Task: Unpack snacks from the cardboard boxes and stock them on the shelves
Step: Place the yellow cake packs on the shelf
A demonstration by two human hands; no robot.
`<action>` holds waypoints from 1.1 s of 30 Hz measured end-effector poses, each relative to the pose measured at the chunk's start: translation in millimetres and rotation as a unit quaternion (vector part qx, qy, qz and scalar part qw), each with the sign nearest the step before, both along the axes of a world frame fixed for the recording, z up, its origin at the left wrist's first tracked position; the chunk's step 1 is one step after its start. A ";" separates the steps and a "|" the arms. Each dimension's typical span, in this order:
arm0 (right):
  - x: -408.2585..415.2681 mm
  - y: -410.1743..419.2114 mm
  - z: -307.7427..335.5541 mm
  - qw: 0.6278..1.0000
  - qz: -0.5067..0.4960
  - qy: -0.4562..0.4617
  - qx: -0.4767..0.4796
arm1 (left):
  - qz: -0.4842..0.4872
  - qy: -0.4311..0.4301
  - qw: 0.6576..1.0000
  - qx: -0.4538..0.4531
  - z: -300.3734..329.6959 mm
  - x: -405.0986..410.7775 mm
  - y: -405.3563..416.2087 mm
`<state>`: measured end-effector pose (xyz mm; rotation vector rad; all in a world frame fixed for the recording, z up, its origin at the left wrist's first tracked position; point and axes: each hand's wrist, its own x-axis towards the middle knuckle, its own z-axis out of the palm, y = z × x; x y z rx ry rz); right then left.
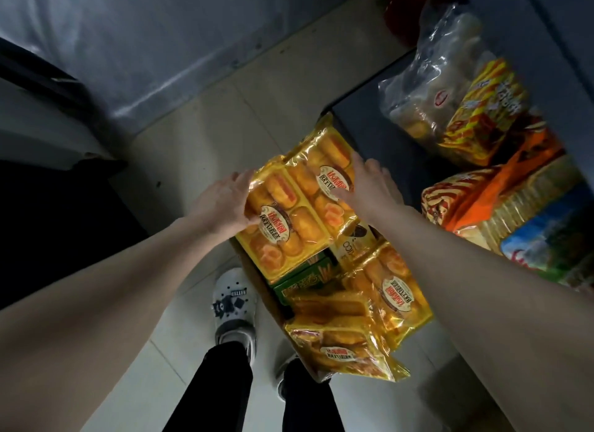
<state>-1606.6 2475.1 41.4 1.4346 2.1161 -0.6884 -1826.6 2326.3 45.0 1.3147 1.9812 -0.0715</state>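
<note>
feet: white clog point(234, 306) on the tile floor point(199, 132), just left of the box
cardboard box: open box point(257, 290) on the floor, only its left edge visible; full of snacks
box contents: loose yellow cake packs, nearest one point(344, 348) crumpled, another point(392, 290) flat beside it; green carton point(305, 275) under them
left hand: left hand point(225, 203) grips the left long edge of the near held pack; grip narrow, fingers curled round the film, thumb on top
right hand: right hand point(369, 187) lies on the far held pack, fingers fairly straight, thumb pressing the label; grip looks flat, not a pinch
task thing: two yellow cake packs side by side, near held pack point(283, 226), far held pack point(324, 171), just above the box, over its far end
orientation: labels up; long axes run near-left to far-right, tilted toward the shelf
handling: judged light; film slippery, crinkly; inner tray gives some stiffness; cakes soft, crushable; best held at opposite tray edges, not the middle
shelf: dark shelf point(369, 123) to the right; holds clear bread bag point(427, 87), striped pack point(488, 110), biscuit packs point(527, 206)
</note>
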 end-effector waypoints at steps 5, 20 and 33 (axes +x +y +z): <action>-1.4 -4.6 -11.1 0.999 -0.032 -0.028 0.009 | 0.073 -0.029 0.997 -0.015 -9.6 -4.0 0.5; 41.0 -25.4 99.9 0.991 -0.123 0.037 0.035 | 0.158 -0.114 0.979 -0.065 88.9 13.7 -11.5; 77.6 -68.7 384.0 0.986 -0.041 0.122 0.104 | 0.100 -0.073 0.987 0.097 366.1 21.1 1.9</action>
